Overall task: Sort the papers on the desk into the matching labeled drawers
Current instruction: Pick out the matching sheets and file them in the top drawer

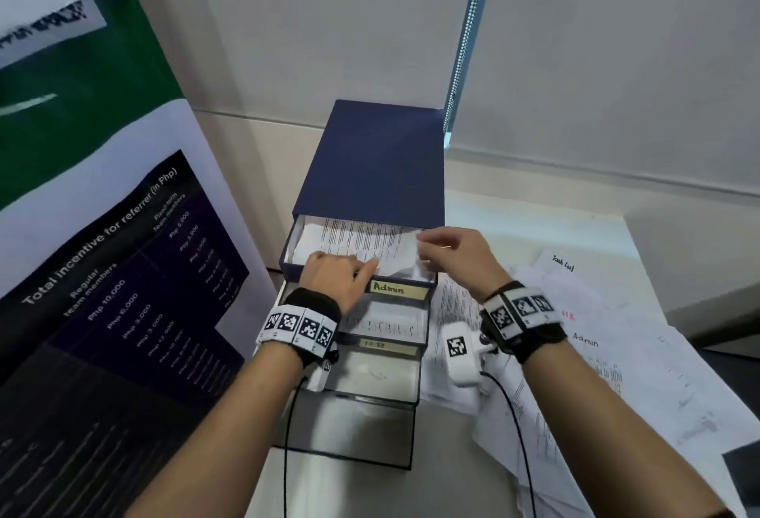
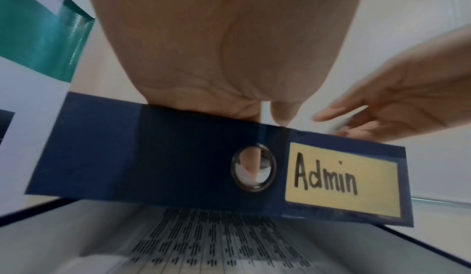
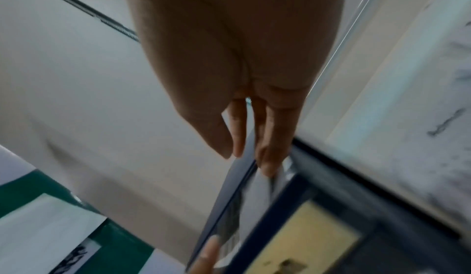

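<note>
A dark blue drawer cabinet (image 1: 374, 159) stands on the desk with its top drawer pulled out. That drawer carries a yellow "Admin" label (image 1: 398, 289) (image 2: 341, 179). A printed paper (image 1: 362, 237) lies crumpled in it, its right part raised. My left hand (image 1: 349, 266) is over the drawer's front left, its fingers reaching down behind the front panel (image 2: 153, 157) onto the paper. At the drawer's right side, my right hand (image 1: 423, 248) pinches the paper's right edge (image 3: 244, 198) between thumb and fingers.
Below, three more drawers stand pulled out in steps; the second (image 1: 386, 324) holds a printed sheet. A loose pile of papers (image 1: 596, 353) covers the desk at the right. A large poster (image 1: 103, 270) stands close on the left, and a blind chain (image 1: 464, 44) hangs behind the cabinet.
</note>
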A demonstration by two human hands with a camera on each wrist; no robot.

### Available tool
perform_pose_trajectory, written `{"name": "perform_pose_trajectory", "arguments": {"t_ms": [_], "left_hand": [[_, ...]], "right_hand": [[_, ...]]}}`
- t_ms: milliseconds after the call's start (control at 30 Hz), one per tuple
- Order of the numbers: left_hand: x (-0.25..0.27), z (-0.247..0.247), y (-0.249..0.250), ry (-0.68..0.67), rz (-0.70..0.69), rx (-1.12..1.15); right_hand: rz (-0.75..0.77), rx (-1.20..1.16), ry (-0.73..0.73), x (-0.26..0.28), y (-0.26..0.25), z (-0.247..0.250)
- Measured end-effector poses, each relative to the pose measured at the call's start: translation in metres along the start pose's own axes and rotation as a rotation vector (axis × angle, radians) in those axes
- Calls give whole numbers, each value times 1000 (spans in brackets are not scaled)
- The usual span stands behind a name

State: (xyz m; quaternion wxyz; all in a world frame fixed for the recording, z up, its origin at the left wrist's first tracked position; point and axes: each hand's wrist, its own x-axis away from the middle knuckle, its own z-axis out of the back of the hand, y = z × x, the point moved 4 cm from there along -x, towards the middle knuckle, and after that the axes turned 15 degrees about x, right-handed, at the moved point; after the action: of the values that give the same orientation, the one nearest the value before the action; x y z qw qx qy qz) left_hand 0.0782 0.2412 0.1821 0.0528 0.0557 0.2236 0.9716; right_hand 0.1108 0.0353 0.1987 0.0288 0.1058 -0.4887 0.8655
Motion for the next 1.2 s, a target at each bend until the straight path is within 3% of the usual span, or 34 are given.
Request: {"name": "perform_pose_trajectory", "arguments": {"t_ms": [100,167,233,300,400,467,567,633,700,800,867,1000,1133,1200], "left_hand": [[-9,-1,7,-1,53,-69],[-12,-3,13,-4,83,-85],[-16,-7,25,26,46,-64],[-17,-12,48,112,-75,40],[-7,-17,108,239,-333,309],[4,-32,149,197,-451,456],[10,-88,190,-75,-453,567],[10,-140,198,-276,-321,568],[11,-193,193,-435,-120,540],[21,-255,182,-556,148,522],[28,-280,176,-555,277,557],[34,-307,173,-398,364,656],[38,-319,176,-336,477,819],[40,-322,178,-296,497,800]], "right_hand": [[-35,114,232,21,57,46],[-191,506,291,38,118,76],[-546,779,188,62,198,101],[-916,863,94,93,282,119],[-1115,906,-21,130,363,126],[-1104,892,32,146,372,127],[-1079,735,128,158,366,131],[-1010,607,177,160,365,134],[-878,621,215,162,356,135],[-622,683,260,161,348,133],[-526,608,225,162,350,133],[-544,282,81,168,364,146],[-659,340,-130,172,387,152],[-642,369,-61,172,384,157]]}}
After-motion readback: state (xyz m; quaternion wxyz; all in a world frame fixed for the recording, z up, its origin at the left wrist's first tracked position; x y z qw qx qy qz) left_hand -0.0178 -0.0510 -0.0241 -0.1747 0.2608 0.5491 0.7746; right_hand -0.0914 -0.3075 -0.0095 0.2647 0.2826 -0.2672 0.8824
